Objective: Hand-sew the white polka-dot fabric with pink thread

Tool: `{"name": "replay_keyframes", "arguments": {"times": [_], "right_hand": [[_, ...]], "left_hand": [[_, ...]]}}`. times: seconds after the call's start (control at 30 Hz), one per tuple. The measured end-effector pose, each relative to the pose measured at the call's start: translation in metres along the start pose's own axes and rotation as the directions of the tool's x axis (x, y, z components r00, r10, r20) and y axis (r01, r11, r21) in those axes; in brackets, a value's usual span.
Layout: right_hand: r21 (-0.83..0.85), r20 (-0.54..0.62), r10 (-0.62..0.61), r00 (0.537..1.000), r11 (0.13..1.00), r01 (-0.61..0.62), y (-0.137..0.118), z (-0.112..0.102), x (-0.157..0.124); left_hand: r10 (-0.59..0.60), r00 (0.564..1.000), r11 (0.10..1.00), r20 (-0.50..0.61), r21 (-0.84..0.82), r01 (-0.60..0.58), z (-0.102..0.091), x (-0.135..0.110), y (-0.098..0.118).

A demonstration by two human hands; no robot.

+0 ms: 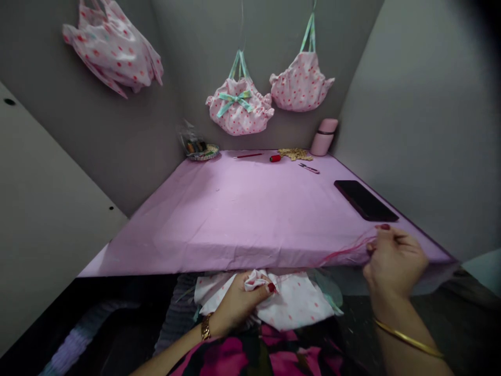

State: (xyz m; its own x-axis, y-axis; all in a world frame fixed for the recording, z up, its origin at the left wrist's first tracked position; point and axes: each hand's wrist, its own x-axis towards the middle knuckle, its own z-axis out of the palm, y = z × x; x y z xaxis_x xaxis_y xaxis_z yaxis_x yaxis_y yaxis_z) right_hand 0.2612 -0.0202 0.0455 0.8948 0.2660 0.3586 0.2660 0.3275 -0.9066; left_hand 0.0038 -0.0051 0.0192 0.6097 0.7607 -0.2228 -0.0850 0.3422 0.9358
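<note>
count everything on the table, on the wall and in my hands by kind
bags: 3
phone: 1
spool: 1
snips: 1
pencil: 1
bottle: 1
basket: 1
mat: 1
cloth: 1
thread: 1
total: 12

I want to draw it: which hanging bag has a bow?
Look at the grey back wall above the purple table. A left bag and a right bag hang there, both dotted pink. Only the left bag has a mint bow across its front.
</note>
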Motion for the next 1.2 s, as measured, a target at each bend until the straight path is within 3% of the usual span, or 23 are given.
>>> {"name": "replay_keyframes", "arguments": {"times": [0.07, 0.1, 0.13, 0.17, 0.2, 0.23, 0.27, 0.3, 0.33, 0.5, 0.67, 0.73, 0.83, 0.97, 1.0, 1.03, 1.07, 1.17, 1.2], "right_hand": [[-0.040, 0.182, 0.038, 0.983, 0.999, -0.031, -0.006, -0.003, -0.023], [-0.072, 0.337, 0.097, 0.936, 0.994, -0.077, -0.008, -0.003, -0.037], [-0.129, 0.565, 0.196, 0.802, 0.980, -0.149, -0.009, -0.002, -0.051], [-0.204, 0.739, 0.297, 0.604, 0.954, -0.220, -0.009, -0.001, -0.064], [-0.271, 0.844, 0.362, 0.395, 0.925, -0.268, -0.009, 0.000, -0.076], [-0.322, 0.891, 0.393, 0.227, 0.900, -0.294, -0.007, 0.002, -0.085], [-0.354, 0.905, 0.406, 0.127, 0.884, -0.306, -0.005, 0.003, -0.091], [-0.364, 0.908, 0.410, 0.091, 0.877, -0.314, -0.004, 0.004, -0.095], [-0.362, 0.905, 0.413, 0.103, 0.874, -0.324, -0.003, 0.004, -0.097], [-0.327, 0.854, 0.440, 0.279, 0.870, -0.370, -0.007, 0.003, -0.086], [-0.276, 0.803, 0.311, 0.509, 0.950, -0.146, -0.011, 0.011, -0.076], [-0.290, 0.796, 0.259, 0.547, 0.956, -0.031, -0.012, 0.014, -0.075], [-0.313, 0.804, 0.198, 0.561, 0.943, 0.116, -0.011, 0.017, -0.076], [-0.306, 0.795, 0.180, 0.579, 0.944, 0.127, -0.009, 0.012, -0.075], [-0.301, 0.804, 0.192, 0.563, 0.948, 0.106, -0.010, 0.010, -0.076], [-0.292, 0.830, 0.209, 0.517, 0.953, 0.085, -0.011, 0.008, -0.076], [-0.288, 0.870, 0.232, 0.435, 0.955, 0.066, -0.013, 0.006, -0.078], [-0.280, 0.954, 0.273, 0.123, 0.959, 0.044, -0.018, 0.004, -0.086], [-0.269, 0.961, 0.265, 0.076, 0.961, 0.057, -0.020, 0.004, -0.089]], "left_hand": [[-0.001, 1.000, 1.000, -0.002, 0.019, 0.001, 0.001, 0.000, -0.001], [0.000, 1.000, 1.000, -0.006, 0.030, 0.000, 0.001, 0.000, -0.001], [-0.002, 1.000, 0.999, -0.009, 0.036, 0.002, 0.001, 0.000, -0.001], [-0.008, 1.000, 0.999, -0.011, 0.034, 0.009, 0.001, 0.000, -0.002], [-0.017, 1.000, 1.000, -0.013, 0.026, 0.018, 0.001, 0.000, -0.002], [-0.029, 0.999, 0.999, -0.015, 0.013, 0.029, 0.001, 0.000, -0.002], [-0.038, 0.999, 0.999, -0.019, 0.003, 0.038, 0.001, 0.000, -0.003], [-0.042, 0.999, 0.999, -0.024, -0.004, 0.042, 0.001, 0.000, -0.003], [-0.043, 0.999, 0.999, -0.027, -0.006, 0.043, 0.001, 0.000, -0.003], [-0.004, 1.000, 1.000, -0.007, -0.001, 0.004, 0.002, -0.001, 0.002], [-0.001, 1.000, 1.000, -0.003, 0.024, 0.001, 0.002, -0.002, 0.005], [-0.017, 1.000, 0.999, -0.005, 0.028, 0.017, 0.002, -0.002, 0.004], [-0.018, 1.000, 0.999, -0.012, 0.027, 0.018, 0.001, -0.002, 0.003], [-0.002, 0.999, 1.000, -0.051, 0.028, 0.003, 0.001, -0.001, 0.003], [0.003, 0.998, 1.000, -0.064, 0.017, -0.001, 0.001, -0.001, 0.002], [0.006, 0.997, 1.000, -0.073, -0.002, -0.006, 0.001, -0.001, 0.002], [0.006, 0.997, 0.999, -0.077, -0.032, -0.008, 0.001, -0.001, 0.001], [-0.015, 0.997, 0.990, -0.074, -0.141, 0.004, 0.001, 0.000, -0.003], [-0.020, 0.995, 0.985, -0.095, -0.173, 0.003, 0.002, 0.000, -0.005]]}}
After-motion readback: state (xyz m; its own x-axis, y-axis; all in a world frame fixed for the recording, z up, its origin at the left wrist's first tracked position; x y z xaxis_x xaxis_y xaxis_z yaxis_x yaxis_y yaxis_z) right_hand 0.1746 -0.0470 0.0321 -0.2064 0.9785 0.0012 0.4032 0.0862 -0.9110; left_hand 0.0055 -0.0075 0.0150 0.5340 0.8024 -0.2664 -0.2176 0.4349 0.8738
